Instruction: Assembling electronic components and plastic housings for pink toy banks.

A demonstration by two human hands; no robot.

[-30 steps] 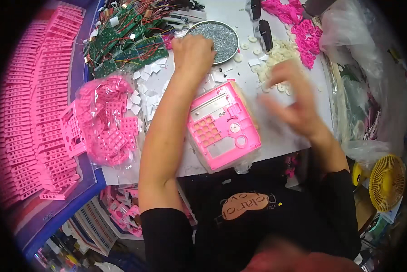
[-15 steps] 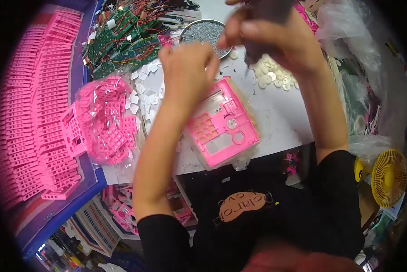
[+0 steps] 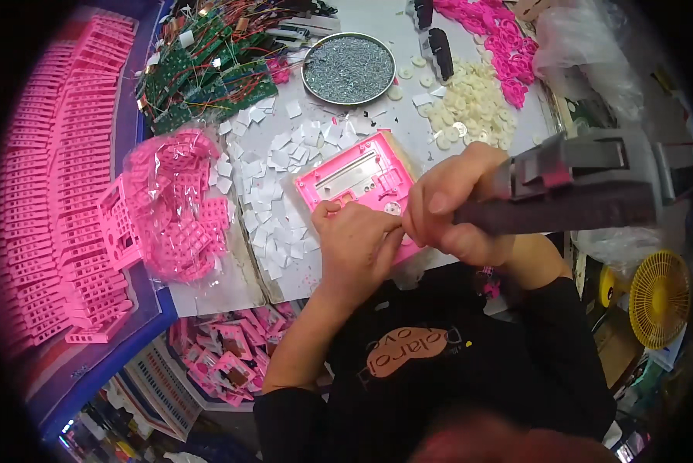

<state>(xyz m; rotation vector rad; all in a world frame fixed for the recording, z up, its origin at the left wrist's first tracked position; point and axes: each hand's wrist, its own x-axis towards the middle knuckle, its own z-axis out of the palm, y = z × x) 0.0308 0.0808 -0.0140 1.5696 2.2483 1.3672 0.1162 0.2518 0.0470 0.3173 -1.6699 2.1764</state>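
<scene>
A pink plastic housing, open side up, lies tilted on the worktop below both hands. My left hand is over its lower left part, fingers bent and pinched near my right fingertips. Whatever sits in that pinch is too small or hidden to make out. My right hand grips a dark grey and black hand tool that points out to the right, close to the camera and blurred. The hands cover the housing's keypad area and lower edge.
Beyond the housing stands a round tray of small silvery screws. White paper squares lie to its left, cream discs to the right. Green circuit boards, bagged pink parts, stacked pink frames and a yellow fan surround the area.
Both hands have come down from near the screw tray to the housing and now meet. The tool has swung from the top of the view to the right, still in my right hand.
</scene>
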